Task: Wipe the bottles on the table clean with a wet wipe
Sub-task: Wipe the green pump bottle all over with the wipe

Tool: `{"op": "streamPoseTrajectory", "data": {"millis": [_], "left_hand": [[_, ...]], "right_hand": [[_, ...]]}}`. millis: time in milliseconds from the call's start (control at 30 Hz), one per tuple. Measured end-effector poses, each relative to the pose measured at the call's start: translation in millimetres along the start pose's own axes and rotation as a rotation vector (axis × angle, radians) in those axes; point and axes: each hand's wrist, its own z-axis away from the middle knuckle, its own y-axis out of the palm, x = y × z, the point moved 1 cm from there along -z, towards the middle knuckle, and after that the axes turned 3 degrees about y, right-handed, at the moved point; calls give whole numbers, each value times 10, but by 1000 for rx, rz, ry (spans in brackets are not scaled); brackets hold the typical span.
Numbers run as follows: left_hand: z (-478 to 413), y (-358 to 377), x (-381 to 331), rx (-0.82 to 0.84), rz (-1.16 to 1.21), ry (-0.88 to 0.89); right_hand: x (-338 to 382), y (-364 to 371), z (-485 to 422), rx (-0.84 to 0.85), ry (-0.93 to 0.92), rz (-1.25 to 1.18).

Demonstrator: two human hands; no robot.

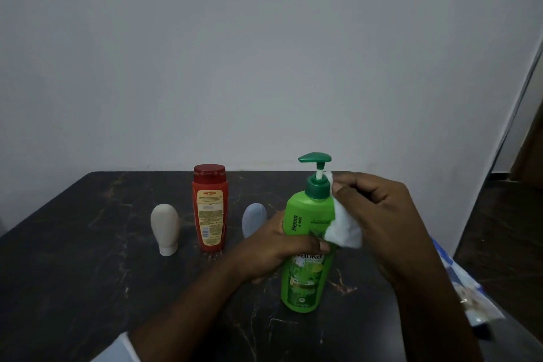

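**Wiping the green bottle (pixel 305 279)**

Standing on the dark counter (pixel 88 273), front right; clasped round the middle by the left grip (pixel 276 250); right grip (pixel 379 209) clamped on the white wipe (pixel 343 229), pressing it against the shoulder beside the pump collar; behind: red bottle (pixel 210 211), beige tube (pixel 165 228), blue tube (pixel 253 219).

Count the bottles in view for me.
4: green pump bottle gripped by the left hand; red bottle mid-table; beige bottle left of it; pale blue bottle right of it, partly behind that hand.
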Motion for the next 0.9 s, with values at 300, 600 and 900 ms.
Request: {"op": "streamPoseTrajectory", "data": {"millis": [300, 600, 900], "left_hand": [[-11, -14, 12, -4, -13, -41], [-24, -23, 1, -5, 2, -42], [-23, -32, 28, -9, -10, -1]], "right_hand": [[-30, 84, -384, 358, 336, -578], [-98, 165, -495, 509, 614, -742], [-91, -74, -45, 189, 247, -200]]}}
